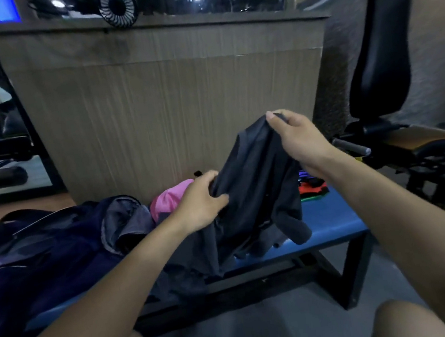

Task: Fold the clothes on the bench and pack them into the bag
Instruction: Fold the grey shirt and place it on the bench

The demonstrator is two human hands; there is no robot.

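A dark grey garment hangs crumpled above the blue bench, its lower part draped over the bench's front edge. My right hand pinches its top edge, lifted highest. My left hand grips a bunch of the same cloth lower and to the left. A dark navy bag lies open on the left of the bench. A pink garment sits behind my left hand, partly hidden. A small red, green and black item lies at the bench's right end.
A wood-panelled counter stands right behind the bench, with a small black fan on top. Black gym equipment with a padded seat back stands at the right. A mirror and more equipment are at the left. My bare knees are at the bottom.
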